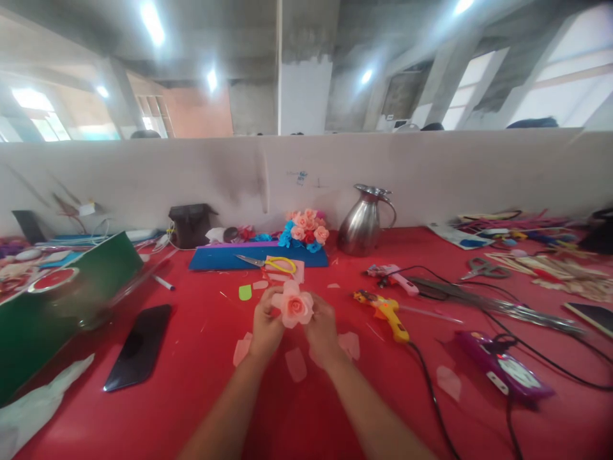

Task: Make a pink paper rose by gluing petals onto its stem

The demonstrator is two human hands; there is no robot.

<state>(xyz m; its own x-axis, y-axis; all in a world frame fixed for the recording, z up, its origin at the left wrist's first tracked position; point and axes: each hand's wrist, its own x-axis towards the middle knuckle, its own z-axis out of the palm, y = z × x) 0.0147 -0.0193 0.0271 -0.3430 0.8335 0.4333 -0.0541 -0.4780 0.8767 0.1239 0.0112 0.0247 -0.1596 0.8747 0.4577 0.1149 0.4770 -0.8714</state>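
Gap between phone point(138, 348) and left hand point(266, 327); yellow glue gun point(393, 318) blocks rightward.

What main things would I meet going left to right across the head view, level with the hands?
Large green panel, black rectangular phone, left hand, pink rose-shaped flower, right hand, yellow glue gun, purple box with a white face.

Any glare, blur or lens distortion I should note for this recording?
Head view: haloed glare around the white ceiling lights, bright windows washed out; head view: highlights on the silver metal jug; head view: wide-angle stretching toward the edges; head view: small blue marking on the pale partition too soft to read, pale pink layered flower distinguishable though slightly soft.
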